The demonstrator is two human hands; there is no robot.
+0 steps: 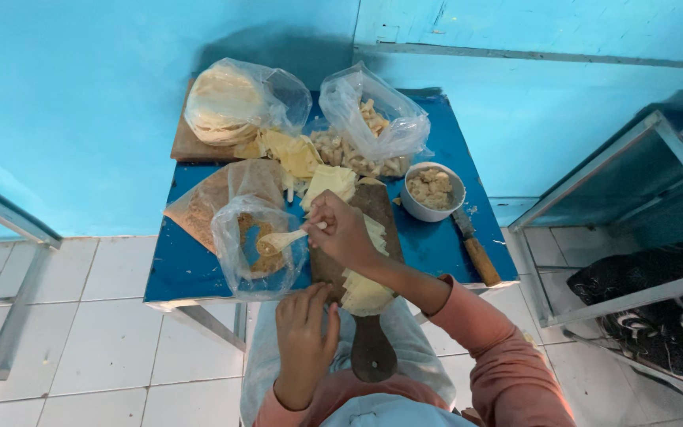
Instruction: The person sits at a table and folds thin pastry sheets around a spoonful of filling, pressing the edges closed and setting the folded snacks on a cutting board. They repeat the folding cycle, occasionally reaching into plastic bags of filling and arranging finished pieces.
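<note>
My right hand [341, 229] holds a small pale spoon [280, 239] whose bowl reaches into a clear plastic bag of brown crumbs [254, 249]. My left hand [303, 336] rests at the near end of a dark wooden paddle board [373, 352], its fingers touching a pale dough sheet [364, 291] that lies on the board. The board juts over the near edge of the small blue table [436, 245]. More pale yellow dough squares [303, 162] are piled behind the board.
A bag of round flat wrappers [227, 103] on a wooden board, a bag of pale chunks [373, 130], a white bowl of filling [432, 191] and a wooden-handled knife [476, 249] share the table. Metal frames stand left and right on the white tiled floor.
</note>
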